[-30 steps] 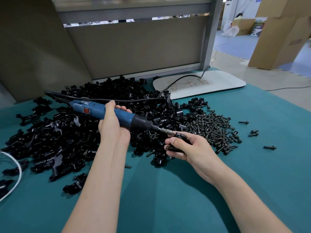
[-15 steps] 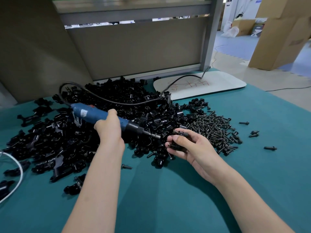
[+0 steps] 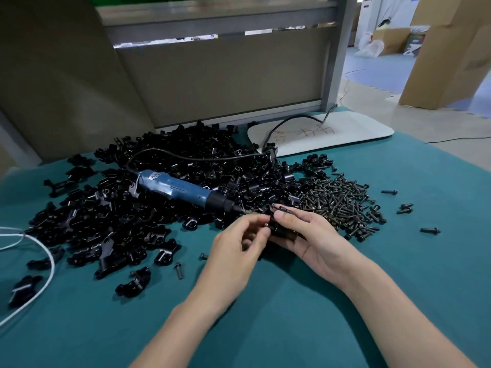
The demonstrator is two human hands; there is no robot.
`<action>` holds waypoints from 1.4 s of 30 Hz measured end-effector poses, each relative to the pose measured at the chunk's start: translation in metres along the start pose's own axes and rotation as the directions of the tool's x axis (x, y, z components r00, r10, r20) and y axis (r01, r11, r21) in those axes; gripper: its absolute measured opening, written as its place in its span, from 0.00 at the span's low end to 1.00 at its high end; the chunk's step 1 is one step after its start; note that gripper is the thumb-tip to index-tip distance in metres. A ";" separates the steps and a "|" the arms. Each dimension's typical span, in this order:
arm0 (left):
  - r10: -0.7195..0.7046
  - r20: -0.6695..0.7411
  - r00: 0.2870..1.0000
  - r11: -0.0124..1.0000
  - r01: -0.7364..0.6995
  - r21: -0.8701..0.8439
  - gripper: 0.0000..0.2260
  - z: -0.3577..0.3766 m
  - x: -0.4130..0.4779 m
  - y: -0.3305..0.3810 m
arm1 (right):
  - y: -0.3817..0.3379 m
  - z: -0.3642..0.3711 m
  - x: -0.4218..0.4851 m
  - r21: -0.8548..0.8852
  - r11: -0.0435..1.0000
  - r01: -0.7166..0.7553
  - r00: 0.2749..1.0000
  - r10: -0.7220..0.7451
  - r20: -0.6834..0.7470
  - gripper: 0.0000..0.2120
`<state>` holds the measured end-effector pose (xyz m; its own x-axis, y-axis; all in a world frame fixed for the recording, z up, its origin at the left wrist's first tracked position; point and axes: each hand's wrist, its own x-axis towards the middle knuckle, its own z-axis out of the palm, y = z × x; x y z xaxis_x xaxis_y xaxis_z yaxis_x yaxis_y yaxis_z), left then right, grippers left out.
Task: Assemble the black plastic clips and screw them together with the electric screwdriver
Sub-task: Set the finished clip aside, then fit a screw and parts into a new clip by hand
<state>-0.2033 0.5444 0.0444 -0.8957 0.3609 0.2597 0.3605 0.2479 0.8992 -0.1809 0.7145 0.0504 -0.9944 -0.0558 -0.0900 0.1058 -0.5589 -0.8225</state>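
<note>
Both left hand (image 3: 233, 245), right hand (image 3: 310, 235) fingers (image 3: 279, 215) grip clip (image 3: 279, 230) — screwdriver (image 3: 180, 189) diagonal, bit toward them.

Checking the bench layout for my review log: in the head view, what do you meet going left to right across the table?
white cord → blue electric screwdriver → left hand → black clip held in the right hand → pile of screws → stray screw

Soft, even indoor light — brightest beyond the far right corner of the table (image 3: 398, 261). Faint shadows lie beneath both forearms. The left hand (image 3: 233, 252) is motion-blurred; the partition post (image 3: 335, 62) leans with wide-angle distortion.
</note>
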 end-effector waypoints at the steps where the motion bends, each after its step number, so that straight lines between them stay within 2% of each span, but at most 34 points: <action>1: -0.003 -0.010 1.000 1.000 0.003 -0.016 0.08 0.001 0.000 -0.002 | 0.000 0.000 -0.002 -0.008 1.000 -0.007 1.000 0.007 0.027 0.11; 4: -0.009 -0.022 1.000 0.999 0.008 -0.053 0.07 0.004 -0.001 -0.004 | -0.001 -0.002 -0.003 0.011 0.999 -0.037 0.999 0.036 0.034 0.11; 7: -0.006 -0.031 0.999 1.000 0.007 0.021 0.03 0.005 -0.002 -0.005 | -0.001 -0.002 -0.002 0.013 0.998 -0.057 0.998 0.057 0.018 0.12; 10: 0.023 -0.060 0.998 0.995 -0.017 0.099 0.09 0.005 -0.001 -0.006 | 0.000 0.000 -0.001 -0.008 0.997 -0.075 0.997 0.075 0.002 0.11; 17: 0.077 -0.042 0.996 0.980 -0.068 0.186 0.14 0.003 -0.003 -0.006 | 0.001 -0.001 -0.001 -0.040 0.995 -0.089 0.996 0.089 0.022 0.13; 23: 0.162 0.009 0.987 0.974 -0.161 0.159 0.04 0.005 -0.002 -0.008 | 0.000 -0.001 -0.002 0.003 0.997 -0.081 0.996 0.082 -0.025 0.12; 31: 0.018 -0.020 1.000 1.000 -0.018 0.018 0.04 0.004 -0.002 -0.005 | -0.002 -0.002 -0.004 -0.022 0.994 -0.107 0.994 0.107 0.007 0.13; 34: 0.006 -0.014 1.000 1.000 -0.005 0.024 0.03 0.004 0.000 -0.007 | -0.001 -0.004 -0.004 -0.002 0.993 -0.119 0.993 0.119 0.011 0.15; 37: 0.055 0.004 0.998 0.998 -0.055 0.024 0.02 0.003 -0.001 -0.008 | -0.003 -0.005 -0.004 -0.001 0.993 -0.116 0.993 0.116 0.020 0.16; 40: 0.139 0.030 0.990 0.987 -0.141 0.079 0.07 0.002 -0.001 -0.007 | -0.005 -0.005 -0.006 0.029 0.992 -0.119 0.993 0.119 0.026 0.19; 42: 0.190 0.049 0.981 0.976 -0.194 0.102 0.10 0.002 -0.002 -0.005 | -0.006 -0.004 -0.007 0.066 0.990 -0.128 0.992 0.126 0.030 0.17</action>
<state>-0.2029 0.5440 0.0384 -0.7973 0.4446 0.4083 0.5521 0.2637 0.7910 -0.1745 0.7217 0.0535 -0.9728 -0.1506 -0.1758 0.2313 -0.6004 -0.7655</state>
